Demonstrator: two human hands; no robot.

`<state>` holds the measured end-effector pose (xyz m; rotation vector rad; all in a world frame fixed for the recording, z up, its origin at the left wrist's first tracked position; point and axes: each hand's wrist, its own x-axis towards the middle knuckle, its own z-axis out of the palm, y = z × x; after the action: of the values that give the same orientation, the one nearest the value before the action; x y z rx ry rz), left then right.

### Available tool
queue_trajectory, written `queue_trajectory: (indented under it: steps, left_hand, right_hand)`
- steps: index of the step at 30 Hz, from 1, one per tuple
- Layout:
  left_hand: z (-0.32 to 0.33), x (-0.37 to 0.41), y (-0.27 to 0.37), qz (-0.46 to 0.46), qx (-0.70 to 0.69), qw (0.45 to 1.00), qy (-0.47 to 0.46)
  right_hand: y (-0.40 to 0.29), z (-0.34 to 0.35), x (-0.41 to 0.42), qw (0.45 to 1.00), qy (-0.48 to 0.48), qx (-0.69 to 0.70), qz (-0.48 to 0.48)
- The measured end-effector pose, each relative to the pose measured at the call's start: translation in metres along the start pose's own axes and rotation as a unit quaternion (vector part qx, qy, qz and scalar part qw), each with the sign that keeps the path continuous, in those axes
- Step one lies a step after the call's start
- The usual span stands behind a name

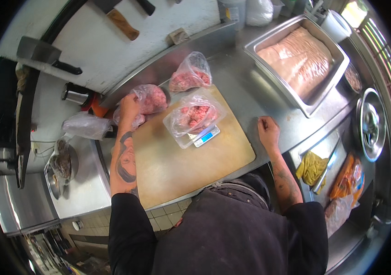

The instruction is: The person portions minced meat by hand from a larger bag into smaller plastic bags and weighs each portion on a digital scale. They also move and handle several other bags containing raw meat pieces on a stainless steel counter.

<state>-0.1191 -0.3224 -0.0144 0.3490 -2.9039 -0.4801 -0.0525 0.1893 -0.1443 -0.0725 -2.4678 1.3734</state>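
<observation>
My left hand (130, 105) grips the gathered plastic of a bag of ground meat (152, 99) beyond the cutting board's far left edge. Part of another bag of meat (137, 121) shows beside my left wrist. On the tan cutting board (188, 172) stands a small digital scale (206, 136) with a lit blue display. A clear plastic container (181, 139) rests on it, lined with an open bag of ground meat (199, 115). My right hand (268, 130) hovers or rests by the steel counter, fingers curled in, with nothing visible in it. Farther back sits a third meat bag (192, 75).
A deep steel pan (340, 80) at the right holds a large slab of meat with skin (298, 62). Lower right lie a yellow cloth (310, 168), a knife (326, 172) and an orange package (348, 178). A cleaver (39, 50) and other knives hang on the wall.
</observation>
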Motion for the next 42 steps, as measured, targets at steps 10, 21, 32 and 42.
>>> queue_trajectory:
  steps: [10, 21, 32, 42]
  left_hand:
    - [0.033, 0.015, -0.02, 0.018, 0.107, 0.991, -0.081]
    - [0.056, 0.021, -0.008, 0.01, 0.031, 0.996, -0.084]
    - [0.044, 0.009, 0.015, -0.005, 0.069, 0.996, -0.063]
    - [-0.009, 0.007, -0.018, -0.033, -0.098, 0.994, 0.034]
  right_hand:
    - [-0.017, -0.006, 0.001, 1.0, 0.01, 0.005, 0.007]
    - [-0.016, -0.005, 0.0, 0.999, -0.007, -0.014, 0.038]
    - [-0.016, -0.003, 0.002, 1.0, -0.005, -0.015, 0.012]
    - [-0.016, -0.001, 0.001, 1.0, -0.001, 0.021, 0.018]
